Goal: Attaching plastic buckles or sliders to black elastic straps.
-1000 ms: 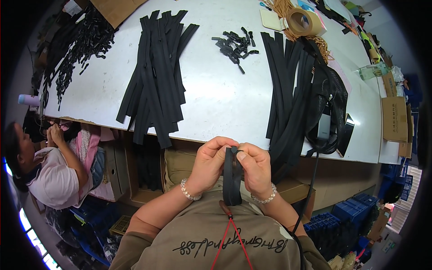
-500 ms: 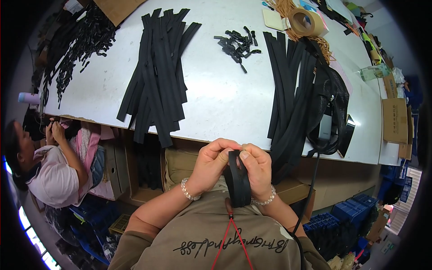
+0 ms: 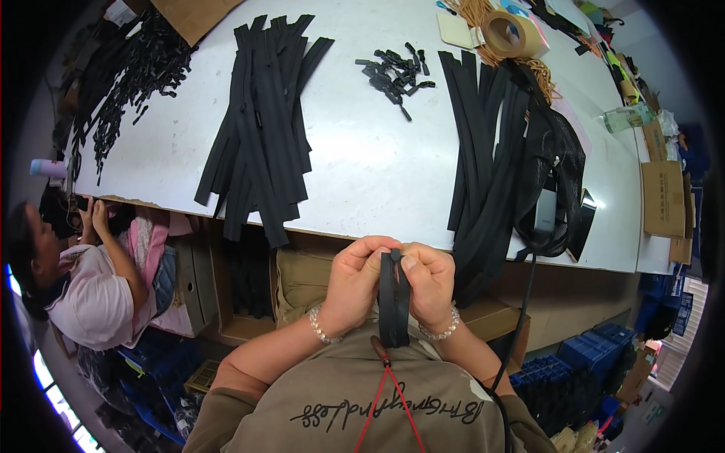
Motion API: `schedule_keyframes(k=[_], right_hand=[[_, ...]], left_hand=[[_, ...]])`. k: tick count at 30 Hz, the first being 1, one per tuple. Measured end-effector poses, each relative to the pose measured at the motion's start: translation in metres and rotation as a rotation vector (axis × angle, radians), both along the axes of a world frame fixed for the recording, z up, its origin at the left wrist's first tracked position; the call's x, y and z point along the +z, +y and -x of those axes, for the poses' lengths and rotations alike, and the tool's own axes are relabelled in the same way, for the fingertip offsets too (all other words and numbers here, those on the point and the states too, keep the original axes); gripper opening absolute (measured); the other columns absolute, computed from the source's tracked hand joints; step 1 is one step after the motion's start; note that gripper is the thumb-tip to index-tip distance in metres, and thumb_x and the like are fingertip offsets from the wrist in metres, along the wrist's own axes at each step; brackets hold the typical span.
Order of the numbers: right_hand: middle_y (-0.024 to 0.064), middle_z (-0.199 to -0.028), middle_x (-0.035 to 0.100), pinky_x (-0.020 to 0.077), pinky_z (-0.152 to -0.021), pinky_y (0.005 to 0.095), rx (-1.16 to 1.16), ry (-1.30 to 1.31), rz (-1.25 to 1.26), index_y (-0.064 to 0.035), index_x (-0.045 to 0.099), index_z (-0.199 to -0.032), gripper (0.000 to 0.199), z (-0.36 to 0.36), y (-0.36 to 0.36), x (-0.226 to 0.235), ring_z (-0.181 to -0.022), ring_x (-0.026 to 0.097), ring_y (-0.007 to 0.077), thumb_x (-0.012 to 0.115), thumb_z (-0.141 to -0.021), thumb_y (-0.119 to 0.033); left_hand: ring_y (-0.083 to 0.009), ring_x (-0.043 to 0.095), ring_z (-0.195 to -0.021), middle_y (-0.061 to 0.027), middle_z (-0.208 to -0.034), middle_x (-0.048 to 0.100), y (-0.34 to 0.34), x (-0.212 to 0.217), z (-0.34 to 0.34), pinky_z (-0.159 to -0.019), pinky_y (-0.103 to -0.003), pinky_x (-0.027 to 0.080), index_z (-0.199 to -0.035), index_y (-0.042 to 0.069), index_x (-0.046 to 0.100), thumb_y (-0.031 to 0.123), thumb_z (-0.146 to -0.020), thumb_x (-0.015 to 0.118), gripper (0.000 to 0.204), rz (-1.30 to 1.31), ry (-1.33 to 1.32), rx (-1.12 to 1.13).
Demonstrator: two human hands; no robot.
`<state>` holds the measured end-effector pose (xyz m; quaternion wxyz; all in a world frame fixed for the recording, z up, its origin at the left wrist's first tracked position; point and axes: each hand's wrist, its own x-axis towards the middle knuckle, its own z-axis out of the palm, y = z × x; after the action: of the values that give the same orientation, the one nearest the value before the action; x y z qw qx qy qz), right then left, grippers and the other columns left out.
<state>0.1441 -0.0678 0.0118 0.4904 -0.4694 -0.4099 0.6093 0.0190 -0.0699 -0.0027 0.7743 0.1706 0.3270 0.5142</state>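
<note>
Both hands meet just off the table's front edge, pinching the top of a black zipper (image 3: 393,309). My left hand (image 3: 353,278) grips it from the left, and my right hand (image 3: 429,281) closes on it from the other side, thumbs facing. The zipper hangs down in a loop in front of my shirt. A small dark piece shows between the thumbs, perhaps a slider, too small to be sure. On the table lie a pile of black zippers (image 3: 264,128) to the left, another bundle of zippers (image 3: 483,158) to the right, and small black zipper pulls (image 3: 396,75) between them.
A black mesh bag (image 3: 555,174) lies beside the right bundle. Behind it are a tape roll (image 3: 507,34) and tan cord (image 3: 472,11). More black pulls (image 3: 147,75) heap at the far left. A co-worker (image 3: 94,283) sits at left; blue crates (image 3: 596,351) stand low on the right.
The hanging zipper loop has turned narrower and shifted slightly left, and a small dark piece now shows between the thumbs. Both hands keep their pinch at nearly the same place.
</note>
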Motion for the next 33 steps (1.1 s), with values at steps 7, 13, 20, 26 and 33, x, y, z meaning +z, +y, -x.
schedule_keyframes(k=[7, 13, 20, 26, 33], right_hand=[[-0.0026, -0.059, 0.044, 0.0321, -0.048, 0.0213, -0.078, -0.138, -0.126, -0.0001, 0.045, -0.062, 0.019, 0.003, -0.002, 0.002, -0.055, 0.037, 0.0034, 0.047, -0.081, 0.0], [-0.003, -0.06, 0.046, 0.0331, -0.049, 0.0201, -0.069, -0.131, -0.067, 0.0001, 0.046, -0.065, 0.019, 0.001, 0.003, 0.01, -0.055, 0.038, 0.0024, 0.047, -0.084, -0.002], [-0.002, -0.061, 0.048, 0.0341, -0.049, 0.0198, 0.02, -0.048, -0.038, 0.0002, 0.047, -0.066, 0.018, -0.004, 0.005, 0.008, -0.055, 0.039, 0.0027, 0.047, -0.084, -0.001], [0.0002, -0.068, 0.051, 0.0359, -0.053, 0.0202, 0.117, 0.018, -0.17, -0.0001, 0.047, -0.067, 0.018, -0.005, 0.007, 0.004, -0.061, 0.042, 0.0037, 0.045, -0.085, -0.001], [-0.0017, -0.065, 0.047, 0.0348, -0.052, 0.0204, 0.065, 0.014, -0.098, -0.0005, 0.047, -0.069, 0.02, -0.005, 0.005, 0.005, -0.058, 0.039, 0.0038, 0.045, -0.088, -0.005]], left_hand=[[-0.0042, 0.055, -0.078, -0.0024, -0.092, 0.061, 0.002, 0.0, 0.0, -0.069, -0.018, 0.047, -0.103, 0.0, 0.057, 0.012, -0.093, 0.051, 0.017, -0.081, 0.129, -0.01], [-0.0048, 0.055, -0.081, -0.0034, -0.096, 0.061, 0.007, -0.001, 0.002, -0.071, -0.018, 0.046, -0.107, -0.002, 0.059, 0.012, -0.091, 0.054, 0.021, -0.205, 0.257, -0.063], [-0.0059, 0.055, -0.079, -0.0036, -0.093, 0.061, 0.007, -0.009, 0.004, -0.071, -0.02, 0.046, -0.106, -0.002, 0.06, 0.011, -0.091, 0.055, 0.02, -0.26, 0.237, -0.045], [-0.0025, 0.05, -0.073, 0.0, -0.086, 0.06, 0.007, -0.01, 0.005, -0.063, -0.017, 0.042, -0.109, 0.001, 0.06, 0.01, -0.093, 0.05, 0.021, -0.082, 0.044, -0.024], [-0.0028, 0.052, -0.076, -0.0001, -0.089, 0.061, 0.006, -0.005, 0.005, -0.065, -0.017, 0.044, -0.109, 0.0, 0.06, 0.01, -0.093, 0.05, 0.021, -0.095, 0.152, -0.054]])
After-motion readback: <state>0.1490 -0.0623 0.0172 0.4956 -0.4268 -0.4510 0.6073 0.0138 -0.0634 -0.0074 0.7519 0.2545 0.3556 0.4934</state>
